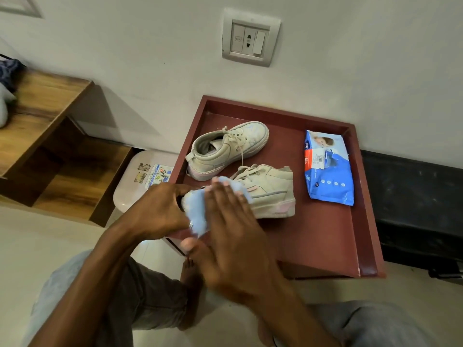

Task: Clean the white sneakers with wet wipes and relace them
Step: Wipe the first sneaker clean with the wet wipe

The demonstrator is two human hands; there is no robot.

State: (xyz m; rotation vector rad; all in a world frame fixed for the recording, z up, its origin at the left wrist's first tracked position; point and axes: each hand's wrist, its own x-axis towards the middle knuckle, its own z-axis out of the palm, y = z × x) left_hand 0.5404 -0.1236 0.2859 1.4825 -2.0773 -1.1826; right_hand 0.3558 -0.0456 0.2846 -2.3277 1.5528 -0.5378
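Observation:
Two off-white sneakers with pink heels stand on a dark red tray table (325,236). The far sneaker (225,149) is laced, its toe toward the wall. The near sneaker (270,191) points left, and its toe is hidden under my hands. My left hand (160,211) grips the toe end of the near sneaker. My right hand (233,236) lies flat and presses a pale blue wipe (198,211) onto that toe. A blue pack of wet wipes (328,169) lies on the tray's right side.
A wooden shelf unit (50,146) stands to the left. A white plastic stool (135,184) with stickers sits between the shelf and the tray. The wall behind holds a socket plate (250,38). My knees and bare feet are below the tray's front edge.

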